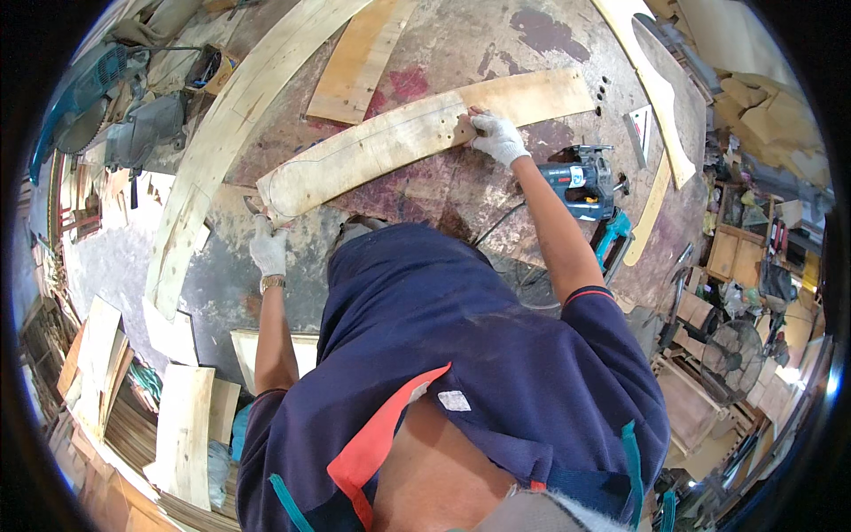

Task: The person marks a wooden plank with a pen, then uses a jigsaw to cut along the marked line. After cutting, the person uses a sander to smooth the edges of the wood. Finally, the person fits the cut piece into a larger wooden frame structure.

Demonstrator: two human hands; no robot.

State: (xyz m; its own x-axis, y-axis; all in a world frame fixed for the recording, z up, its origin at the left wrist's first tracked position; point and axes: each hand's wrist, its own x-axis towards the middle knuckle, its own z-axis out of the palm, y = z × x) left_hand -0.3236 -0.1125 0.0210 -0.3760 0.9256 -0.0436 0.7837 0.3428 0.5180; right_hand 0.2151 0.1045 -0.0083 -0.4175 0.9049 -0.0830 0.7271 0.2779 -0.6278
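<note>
A long, gently curved wooden board [363,155] with a pencil line lies on the worktable. Its right end, with a few small holes, overlaps a second pale board [536,96]. My right hand [498,139], in a white glove, is closed on that end, the fingers bent at its edge. Beside the left end is my left hand [268,248], also gloved and wearing a wristwatch. Its fingers are bent around a small, dark, pointed thing [251,206], too small to name. A blue jigsaw [581,182] lies right of my right forearm.
The worktable [434,195] is stained. A long curved board [217,142] spans its left side, and a flat plank [359,66] lies at the back. At the right are a shaped wooden piece [651,84], a set square [638,133] and a teal-handled tool [613,239]. A fan [734,359] stands further right.
</note>
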